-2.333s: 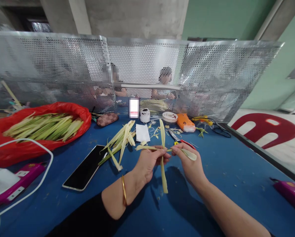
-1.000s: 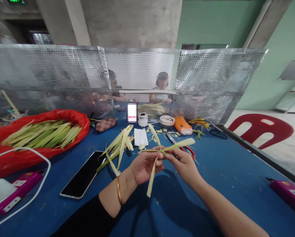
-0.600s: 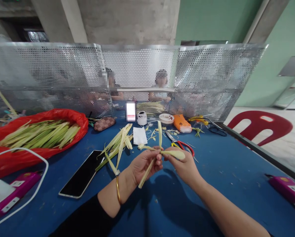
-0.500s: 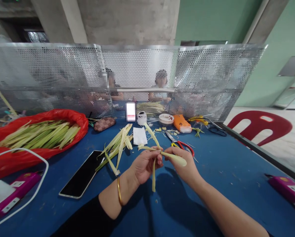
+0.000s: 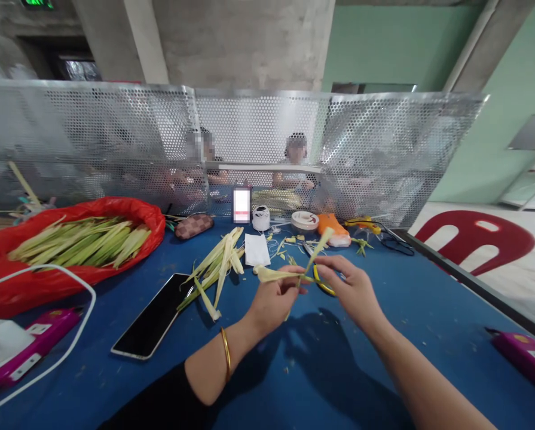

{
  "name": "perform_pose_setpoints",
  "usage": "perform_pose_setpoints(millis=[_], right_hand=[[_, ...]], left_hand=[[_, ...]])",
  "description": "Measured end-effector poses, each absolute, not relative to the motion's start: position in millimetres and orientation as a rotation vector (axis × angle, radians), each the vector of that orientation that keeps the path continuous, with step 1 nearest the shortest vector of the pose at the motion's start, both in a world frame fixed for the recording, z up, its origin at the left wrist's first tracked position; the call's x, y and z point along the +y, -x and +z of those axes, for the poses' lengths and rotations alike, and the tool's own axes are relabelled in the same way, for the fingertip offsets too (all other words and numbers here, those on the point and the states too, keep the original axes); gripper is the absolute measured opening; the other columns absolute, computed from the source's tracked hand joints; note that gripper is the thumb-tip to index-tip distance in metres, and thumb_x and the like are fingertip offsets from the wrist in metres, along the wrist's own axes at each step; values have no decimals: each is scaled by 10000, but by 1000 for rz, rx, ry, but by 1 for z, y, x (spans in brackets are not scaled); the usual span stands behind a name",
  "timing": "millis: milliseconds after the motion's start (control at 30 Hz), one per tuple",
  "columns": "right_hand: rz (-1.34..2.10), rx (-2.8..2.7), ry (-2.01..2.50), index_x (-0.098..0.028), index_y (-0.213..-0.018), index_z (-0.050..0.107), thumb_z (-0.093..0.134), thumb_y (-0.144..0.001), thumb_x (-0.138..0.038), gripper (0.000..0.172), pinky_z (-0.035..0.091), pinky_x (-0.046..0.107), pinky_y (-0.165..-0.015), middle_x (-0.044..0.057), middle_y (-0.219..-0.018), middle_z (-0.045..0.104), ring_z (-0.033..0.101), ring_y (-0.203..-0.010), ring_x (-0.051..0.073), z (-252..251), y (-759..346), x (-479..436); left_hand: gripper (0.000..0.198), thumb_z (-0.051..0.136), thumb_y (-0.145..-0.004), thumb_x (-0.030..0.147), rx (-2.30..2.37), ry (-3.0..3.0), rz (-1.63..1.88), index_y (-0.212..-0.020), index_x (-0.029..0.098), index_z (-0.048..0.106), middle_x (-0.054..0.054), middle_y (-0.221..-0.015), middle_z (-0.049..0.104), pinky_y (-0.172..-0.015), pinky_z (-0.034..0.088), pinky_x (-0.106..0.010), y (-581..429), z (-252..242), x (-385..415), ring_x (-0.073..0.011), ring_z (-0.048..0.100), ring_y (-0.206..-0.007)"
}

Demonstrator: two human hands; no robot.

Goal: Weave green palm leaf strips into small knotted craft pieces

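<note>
My left hand (image 5: pixel 274 298) is closed on pale green corn husk strips (image 5: pixel 278 275), pinching them where they cross. One wide end points left, and another strip stands up to the right. My right hand (image 5: pixel 350 286) is just right of the crossing, its fingers curved and apart with nothing visible in them. Scissors with a yellow-lined handle (image 5: pixel 324 285) lie partly hidden behind my hands. A bundle of loose husks (image 5: pixel 220 266) rests left of my left hand, overlapping a dark phone (image 5: pixel 153 316).
A red bag (image 5: pixel 153 218) full of husks stands at the left. Behind the hands are white paper (image 5: pixel 257 249), a white thread spool (image 5: pixel 261 218), a tape roll (image 5: pixel 305 222) and an orange packet (image 5: pixel 334 229). Purple power strips (image 5: pixel 525 355) flank the table; a perforated metal screen (image 5: pixel 258 128) closes the back.
The husk strips have turned in my left hand, with the wide end now pointing left. My right hand has let go and drawn slightly right, its fingers loosened. The view has tilted up slightly.
</note>
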State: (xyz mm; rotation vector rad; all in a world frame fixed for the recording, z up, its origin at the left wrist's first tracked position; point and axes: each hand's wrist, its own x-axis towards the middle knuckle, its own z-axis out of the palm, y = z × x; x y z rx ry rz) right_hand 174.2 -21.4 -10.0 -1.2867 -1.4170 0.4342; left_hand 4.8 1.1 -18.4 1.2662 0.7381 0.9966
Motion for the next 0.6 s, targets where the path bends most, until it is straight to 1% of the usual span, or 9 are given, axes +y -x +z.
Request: perform_pose_setpoints(millis=[100, 200, 233, 300, 367, 433, 500, 600], right_hand=[[546, -1413, 1236, -191, -727, 710, 644, -787, -373, 202, 474, 310, -692, 40, -758, 672, 608, -746, 202, -14, -168, -21], [712, -1403, 1172, -177, -704, 686, 656, -784, -387, 226, 456, 273, -587, 15, -665, 622, 554, -624, 157, -11, -167, -25], [774, -1425, 1141, -175, -699, 679, 661, -782, -391, 232, 451, 264, -563, 10, -657, 615, 542, -594, 145, -9, -167, -27], [898, -1471, 1085, -175, -677, 652, 663, -785, -398, 248, 442, 252, -508, -4, -637, 594, 523, -532, 125, -6, -166, -30], [1001, -1483, 1057, -181, -663, 616, 656, -791, -397, 254, 430, 247, -459, -18, -605, 572, 518, -484, 120, -5, -164, -31], [1045, -1473, 1073, -187, -656, 588, 635, -804, -390, 256, 419, 245, -439, -26, -574, 559, 518, -464, 123, -6, -162, -31], [980, -1508, 1119, -184, -646, 586, 626, -804, -366, 244, 420, 246, -470, -24, -564, 563, 525, -491, 126, -9, -160, -31], [809, -1596, 1170, -177, -643, 601, 625, -806, -318, 217, 430, 246, -538, -20, -582, 574, 539, -548, 128, -13, -157, -31]], left_hand=[[249, 635, -747, 160, 594, -1256, 847, -983, 168, 716, -79, -992, 732, -839, 524, -338, -3, -23, 1, -196, 698, -818], [256, 686, -717, 213, 497, -1154, 774, -959, 147, 739, -101, -978, 736, -887, 501, -370, 1, -21, 3, -229, 696, -864], [256, 706, -703, 238, 482, -1117, 744, -935, 137, 742, -110, -960, 737, -866, 504, -368, 3, -19, 4, -242, 695, -869], [267, 710, -706, 320, 484, -1074, 646, -879, 120, 744, -129, -917, 737, -765, 508, -323, 6, -15, 5, -247, 692, -853], [301, 698, -720, 392, 530, -1107, 574, -824, 114, 742, -124, -838, 733, -666, 475, -266, 8, -11, 6, -216, 681, -789], [303, 716, -711, 410, 598, -1201, 573, -794, 120, 738, -92, -743, 716, -628, 438, -237, 7, -9, 5, -176, 653, -723], [231, 758, -664, 337, 684, -1310, 610, -749, 124, 729, -57, -678, 692, -617, 414, -224, 6, -9, 2, -140, 609, -662], [144, 729, -635, 241, 756, -1391, 611, -711, 120, 715, -37, -644, 669, -574, 388, -221, 1, -10, -3, -108, 539, -586]])
